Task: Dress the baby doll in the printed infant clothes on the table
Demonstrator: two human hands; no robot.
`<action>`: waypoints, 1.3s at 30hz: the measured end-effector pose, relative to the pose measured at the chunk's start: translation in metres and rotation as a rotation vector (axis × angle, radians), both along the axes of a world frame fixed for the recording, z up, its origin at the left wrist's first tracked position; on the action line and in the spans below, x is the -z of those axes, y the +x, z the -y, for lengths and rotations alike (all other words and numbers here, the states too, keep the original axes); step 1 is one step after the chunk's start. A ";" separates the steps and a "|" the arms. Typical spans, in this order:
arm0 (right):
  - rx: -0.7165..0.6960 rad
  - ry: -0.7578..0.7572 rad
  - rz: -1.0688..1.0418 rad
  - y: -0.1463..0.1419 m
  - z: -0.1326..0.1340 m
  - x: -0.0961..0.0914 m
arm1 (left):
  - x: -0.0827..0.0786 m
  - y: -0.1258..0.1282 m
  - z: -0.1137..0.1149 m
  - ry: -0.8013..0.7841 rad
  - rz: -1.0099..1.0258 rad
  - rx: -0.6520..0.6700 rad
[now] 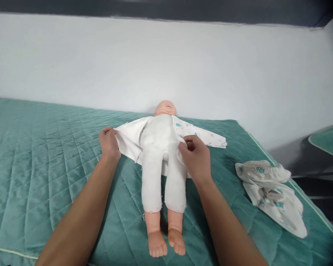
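Note:
A baby doll (155, 159) lies on its back, its white cloth body and legs showing and its bare feet toward me. Around its upper body is a white printed baby jacket (202, 136), open at the front. My left hand (109, 142) is closed on the jacket's left front panel, pulling it out to the side with the plain inner face showing. My right hand (196, 157) pinches the edge of the other front panel beside the doll's hip. The printed sleeve on the right lies stretched outward. Fingertips of both hands are partly hidden.
A green quilted cover (58, 166) spreads under the doll. Folded printed baby clothing (274, 195) lies at the right, near the cover's piped edge. Behind the doll's head rises a white wall (127, 62). Another green surface (330, 140) juts in at the far right.

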State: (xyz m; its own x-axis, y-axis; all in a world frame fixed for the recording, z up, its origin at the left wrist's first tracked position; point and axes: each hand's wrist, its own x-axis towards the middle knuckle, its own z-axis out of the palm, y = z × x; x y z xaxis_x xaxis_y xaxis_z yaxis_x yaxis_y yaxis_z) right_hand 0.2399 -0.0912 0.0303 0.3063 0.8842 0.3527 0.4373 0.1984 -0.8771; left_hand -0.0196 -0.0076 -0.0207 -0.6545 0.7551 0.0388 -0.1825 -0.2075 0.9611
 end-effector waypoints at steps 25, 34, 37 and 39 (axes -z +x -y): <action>-0.128 0.078 0.261 0.028 -0.030 0.032 | 0.003 0.031 -0.003 -0.016 -1.334 0.297; -0.048 -0.079 0.482 0.041 -0.053 0.042 | -0.009 0.037 0.013 0.025 -1.313 0.220; -0.041 -0.064 0.496 0.043 -0.057 0.046 | -0.013 0.042 0.028 0.024 -1.265 0.249; -0.039 -0.015 0.500 0.044 -0.055 0.048 | -0.011 0.043 0.040 -0.023 -1.259 0.274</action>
State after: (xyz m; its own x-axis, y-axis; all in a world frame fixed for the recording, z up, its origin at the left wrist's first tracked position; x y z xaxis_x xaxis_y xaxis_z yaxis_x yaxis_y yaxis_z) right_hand 0.2838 -0.0365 -0.0172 0.0701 0.8977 0.4351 0.7974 0.2116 -0.5651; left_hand 0.0234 -0.0481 -0.0098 -0.0006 0.8669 0.4984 0.8139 -0.2892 0.5039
